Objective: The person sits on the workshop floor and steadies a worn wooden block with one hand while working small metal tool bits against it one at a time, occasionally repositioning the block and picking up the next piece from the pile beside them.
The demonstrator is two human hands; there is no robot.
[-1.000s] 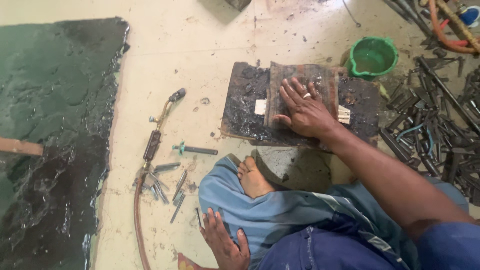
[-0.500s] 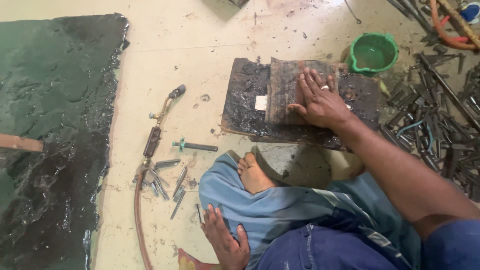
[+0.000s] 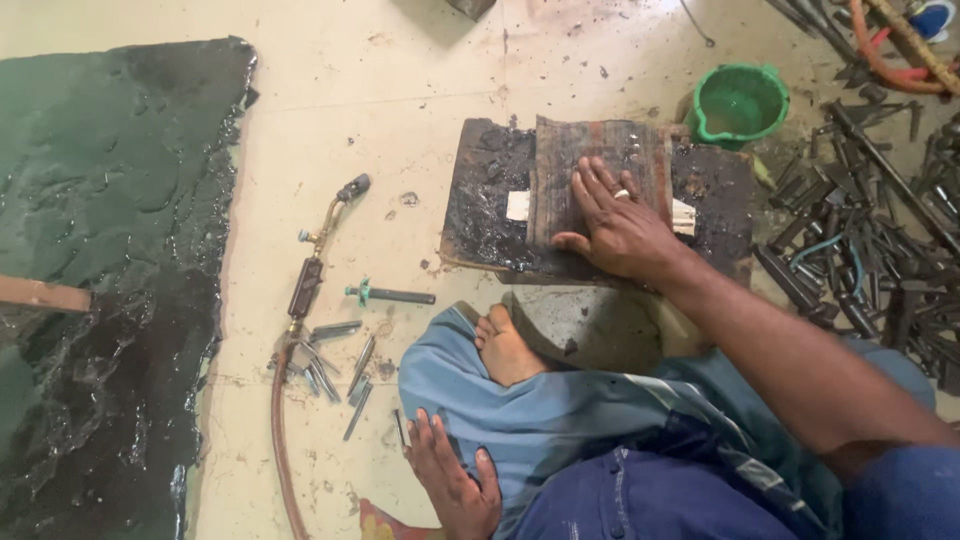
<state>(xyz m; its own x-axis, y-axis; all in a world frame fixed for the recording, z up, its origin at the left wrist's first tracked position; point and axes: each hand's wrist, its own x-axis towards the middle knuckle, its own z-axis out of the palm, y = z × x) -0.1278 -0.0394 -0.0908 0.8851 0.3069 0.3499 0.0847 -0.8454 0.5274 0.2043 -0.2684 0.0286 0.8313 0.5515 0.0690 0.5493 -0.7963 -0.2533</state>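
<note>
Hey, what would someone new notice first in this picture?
The right hand pressed flat on a worn wooden block atop a blackened board at centre. Left of it a gas torch lies on the floor, and a bright green bucket stands behind the board.

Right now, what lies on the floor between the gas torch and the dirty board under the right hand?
In the head view, between the gas torch and the board lies a short dark rod with a green fitting; otherwise bare, stained floor.
</note>
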